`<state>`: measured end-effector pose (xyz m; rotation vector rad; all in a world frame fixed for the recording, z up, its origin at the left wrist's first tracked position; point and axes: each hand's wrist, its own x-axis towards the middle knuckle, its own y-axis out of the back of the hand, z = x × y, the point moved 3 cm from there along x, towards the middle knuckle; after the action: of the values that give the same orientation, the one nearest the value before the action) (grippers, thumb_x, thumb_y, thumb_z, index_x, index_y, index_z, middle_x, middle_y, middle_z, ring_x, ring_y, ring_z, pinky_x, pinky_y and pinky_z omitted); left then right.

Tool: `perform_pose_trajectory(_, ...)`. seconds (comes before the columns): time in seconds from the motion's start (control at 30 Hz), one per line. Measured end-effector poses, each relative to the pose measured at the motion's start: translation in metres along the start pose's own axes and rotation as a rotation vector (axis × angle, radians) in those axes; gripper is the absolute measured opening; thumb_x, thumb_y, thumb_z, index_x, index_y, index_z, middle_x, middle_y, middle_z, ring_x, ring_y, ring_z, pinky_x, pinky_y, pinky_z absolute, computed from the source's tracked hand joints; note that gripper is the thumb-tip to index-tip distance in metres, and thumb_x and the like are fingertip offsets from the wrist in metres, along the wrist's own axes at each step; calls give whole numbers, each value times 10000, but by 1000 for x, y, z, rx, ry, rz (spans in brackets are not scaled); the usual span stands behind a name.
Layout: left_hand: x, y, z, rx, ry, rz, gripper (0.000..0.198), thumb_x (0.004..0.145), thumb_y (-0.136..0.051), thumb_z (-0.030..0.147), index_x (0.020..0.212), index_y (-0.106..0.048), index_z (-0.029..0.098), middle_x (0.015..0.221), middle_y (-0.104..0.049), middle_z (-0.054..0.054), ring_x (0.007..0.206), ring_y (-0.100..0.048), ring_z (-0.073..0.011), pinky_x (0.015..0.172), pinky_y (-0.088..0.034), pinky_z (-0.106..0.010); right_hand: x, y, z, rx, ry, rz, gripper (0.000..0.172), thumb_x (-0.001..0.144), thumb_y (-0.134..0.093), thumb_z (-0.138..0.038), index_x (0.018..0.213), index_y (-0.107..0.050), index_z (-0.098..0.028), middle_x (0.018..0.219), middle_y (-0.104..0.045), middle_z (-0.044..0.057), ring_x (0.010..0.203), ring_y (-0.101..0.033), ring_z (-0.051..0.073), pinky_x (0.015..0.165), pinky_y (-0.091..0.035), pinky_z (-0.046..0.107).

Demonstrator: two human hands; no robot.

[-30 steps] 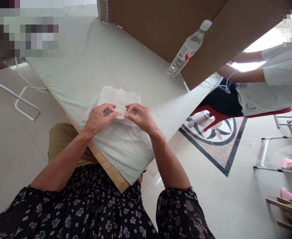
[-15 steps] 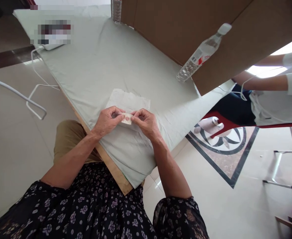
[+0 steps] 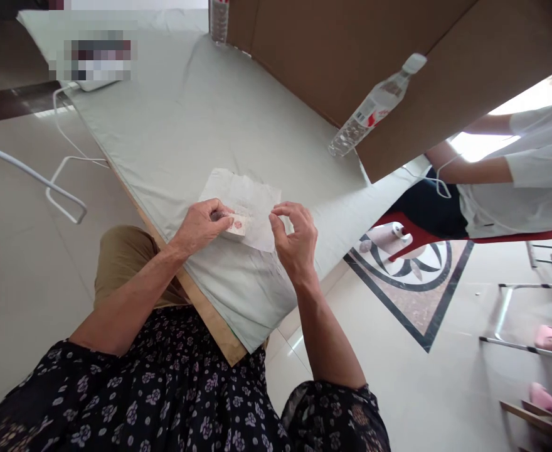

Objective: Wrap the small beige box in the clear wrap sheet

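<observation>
My left hand (image 3: 205, 223) pinches a small pale block (image 3: 237, 227) between thumb and fingers. Its top face bears a reddish mark, and its left end is hidden in my grip. Under and behind the block lies a thin, creased white paper sheet (image 3: 252, 196) on the cloth. My right hand (image 3: 297, 237) is off the block, just past the sheet's right edge. Its thumb and fingertips come together in a pinch; anything between them is too small to make out.
A pale cloth covers the table (image 3: 163, 113). A large cardboard box (image 3: 313, 63) stands at the back right, with a clear plastic bottle (image 3: 374, 107) leaning by it. Another person's arm (image 3: 478, 169) shows at the right. A white cable (image 3: 64, 182) hangs off the left edge.
My right hand has let go of the block and moved right, away from it. More of the block and the paper now shows. My left hand keeps its hold.
</observation>
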<state>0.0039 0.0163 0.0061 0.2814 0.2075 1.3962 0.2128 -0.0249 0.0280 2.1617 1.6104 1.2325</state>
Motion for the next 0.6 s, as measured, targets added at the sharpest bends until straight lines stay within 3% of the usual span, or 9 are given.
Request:
perform_pose_trajectory(0.1, 1, -1, 0, 23, -12, 4, 193, 729, -712, 370, 714, -639, 192, 951, -805, -64, 794, -674, -175, 736, -513, -293, -11, 1, -25, -135, 205, -157, 159, 1026, -560, -261, 1003, -717, -268, 1107, -795, 65, 1078, -708, 260, 966, -502, 458)
perform_pose_trajectory(0.23, 1, 2, 2, 84, -19, -28, 210, 769, -666, 390, 809, -696, 186, 890, -779, -60, 805, -684, -200, 770, -545, -330, -20, -24, -36, -211, 323, -395, 235, 1025, -517, -177, 1132, -714, -246, 1233, -774, 85, 1171, -677, 272, 991, -484, 450)
perform_pose_trajectory(0.4, -2, 24, 3, 133, -53, -60, 358, 733, -705, 398, 1028, -704, 195, 1000, -756, -57, 937, -688, -221, 841, -553, -336, -17, -36, -32, -311, 342, -452, 246, 1054, -482, -190, 1147, -704, -242, 1221, -765, 82, 1113, -651, 271, 970, -451, 437)
perform_pose_trajectory(0.53, -2, 41, -4, 204, 53, -43, 402, 765, -628, 375, 1116, -671, 182, 687, -585, 35, 635, -546, -155, 625, -458, -282, -12, -34, -33, -387, 367, -506, 245, 1021, -580, -226, 1250, -667, -245, 1238, -735, 82, 1098, -604, 275, 945, -413, 426)
perform_pose_trajectory(0.6, -1, 44, -6, 272, 90, -20, 411, 786, -606, 376, 1132, -671, 165, 666, -536, 48, 599, -490, -144, 613, -421, -282, -9, -34, -33, -418, 363, -526, 212, 1028, -584, -247, 1221, -674, -248, 1228, -724, 78, 1102, -586, 269, 945, -390, 417)
